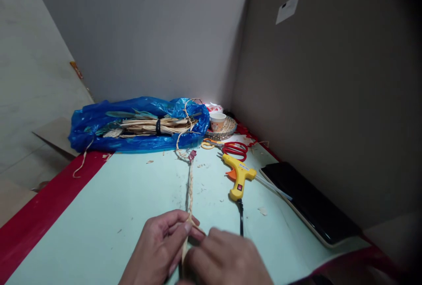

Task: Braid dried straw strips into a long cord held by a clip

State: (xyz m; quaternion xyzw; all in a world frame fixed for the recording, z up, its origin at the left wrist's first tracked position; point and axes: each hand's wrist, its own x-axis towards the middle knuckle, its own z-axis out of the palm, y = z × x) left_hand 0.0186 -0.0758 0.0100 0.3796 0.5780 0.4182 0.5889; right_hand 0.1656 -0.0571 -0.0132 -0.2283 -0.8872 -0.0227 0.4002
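A braid of pale straw-like strands runs from a small dark red clip straight down toward me. My left hand pinches the braid at its near end between thumb and fingers. Close beside it, my right hand is closed, slightly blurred, with a strand reaching from the braid to its fingers. Loose strand ends hang below, partly hidden by both hands. Beyond the clip, a thin braided length curls up onto a blue plastic bag holding a bundle of dried strands bound with a dark tie.
Right of the braid lie a yellow glue gun with a black cord, red-handled scissors and a black tablet-like slab. A paper cup stands in a woven basket at the back. Grey panels enclose the pale green tabletop.
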